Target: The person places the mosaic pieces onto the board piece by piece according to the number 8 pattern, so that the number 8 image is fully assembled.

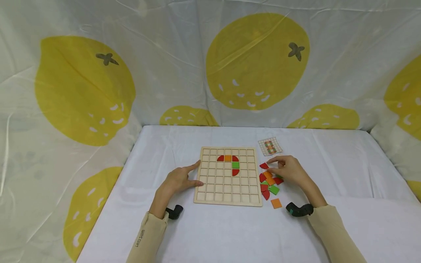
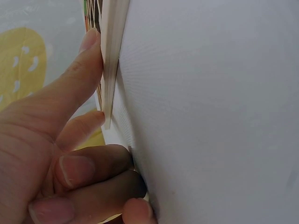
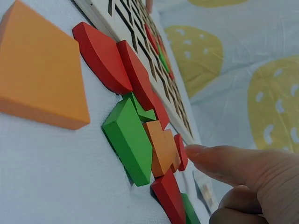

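The right hand (image 1: 289, 170) covers part of the pile (image 1: 269, 180) in the head view, so a green piece (image 1: 279, 176) shows only as a sliver beneath it. Its thumb and index finger stand a little apart at a red piece (image 1: 264, 166); whether that grip pinches the piece or merely touches it, I cannot tell, since the right wrist view shows one fingertip at its edge and hides the opposite side. That view cuts off a near orange square, and blurs the card (image 1: 270, 146), whose coloured pattern is too small to read surely.

The left hand (image 1: 179, 179) has its grip wide, thumb and index finger spread along the left edge of the board (image 1: 222, 190). In the left wrist view the board is almost edge-on and runs out at the top; its face is mostly hidden.

The board lies flat on the white-covered counter (image 1: 227, 233), between the hands. It is pale wood, a square grid of shallow cells. Five pieces sit in it: a red quarter-round, an orange square and another red one side by side, then a green square and a red piece below the last. The loose pieces, red, orange and green, overlap just beside its right edge.
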Motion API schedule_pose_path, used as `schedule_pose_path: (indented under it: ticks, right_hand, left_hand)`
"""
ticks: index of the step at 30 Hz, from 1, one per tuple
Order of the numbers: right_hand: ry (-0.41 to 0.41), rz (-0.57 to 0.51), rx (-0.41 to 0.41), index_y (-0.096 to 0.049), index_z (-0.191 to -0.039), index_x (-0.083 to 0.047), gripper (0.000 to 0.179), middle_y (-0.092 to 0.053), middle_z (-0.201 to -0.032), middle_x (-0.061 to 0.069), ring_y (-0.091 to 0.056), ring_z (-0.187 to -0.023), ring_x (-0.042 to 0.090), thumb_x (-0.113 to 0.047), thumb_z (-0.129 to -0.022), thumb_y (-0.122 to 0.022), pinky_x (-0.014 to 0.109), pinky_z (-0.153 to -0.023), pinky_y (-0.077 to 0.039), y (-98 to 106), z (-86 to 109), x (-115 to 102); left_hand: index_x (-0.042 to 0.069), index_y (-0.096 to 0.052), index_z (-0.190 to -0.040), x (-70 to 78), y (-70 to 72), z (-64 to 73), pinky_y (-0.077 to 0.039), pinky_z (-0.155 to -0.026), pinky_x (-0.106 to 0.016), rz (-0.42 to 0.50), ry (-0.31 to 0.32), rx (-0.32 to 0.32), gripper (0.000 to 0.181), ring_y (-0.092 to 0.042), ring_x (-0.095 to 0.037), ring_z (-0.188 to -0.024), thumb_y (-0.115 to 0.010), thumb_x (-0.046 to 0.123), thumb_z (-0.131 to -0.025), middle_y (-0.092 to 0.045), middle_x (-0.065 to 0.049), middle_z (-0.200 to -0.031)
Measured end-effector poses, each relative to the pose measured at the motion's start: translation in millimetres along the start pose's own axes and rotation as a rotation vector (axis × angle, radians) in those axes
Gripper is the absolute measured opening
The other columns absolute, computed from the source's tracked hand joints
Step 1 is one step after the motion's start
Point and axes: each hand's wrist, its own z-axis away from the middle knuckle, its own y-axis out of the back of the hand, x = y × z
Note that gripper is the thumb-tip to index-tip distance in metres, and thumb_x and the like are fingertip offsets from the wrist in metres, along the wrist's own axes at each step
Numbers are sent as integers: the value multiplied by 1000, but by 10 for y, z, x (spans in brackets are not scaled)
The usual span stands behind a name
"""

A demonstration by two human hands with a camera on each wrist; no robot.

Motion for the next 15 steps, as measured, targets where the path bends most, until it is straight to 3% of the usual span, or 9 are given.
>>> schedule_pose_path:
  ticks: [7, 15]
  right_hand:
    - [30, -5, -71, -80, -102, -11, 22, -33, -60, -5, -35, -59, 13, -27, -87, -84, 27, -57, -27, -14, 43, 92]
    - [15, 10, -45, -81, -101, -12, 18, -34, -61, -4, -36, -59, 15, -23, -88, -83, 26, -56, -27, -21, 54, 104]
  left_hand:
    - [28, -39, -161, 8, 14, 11, -48, -73, -36, 0, -3, 4, 90, -55, -17, -74, -81, 52, -85, -71, -9, -84]
    - [27, -38, -161, 21, 17, 11, -46, -71, -34, 0, -3, -1, 90, -55, -17, -73, -80, 52, -86, -70, -8, -82]
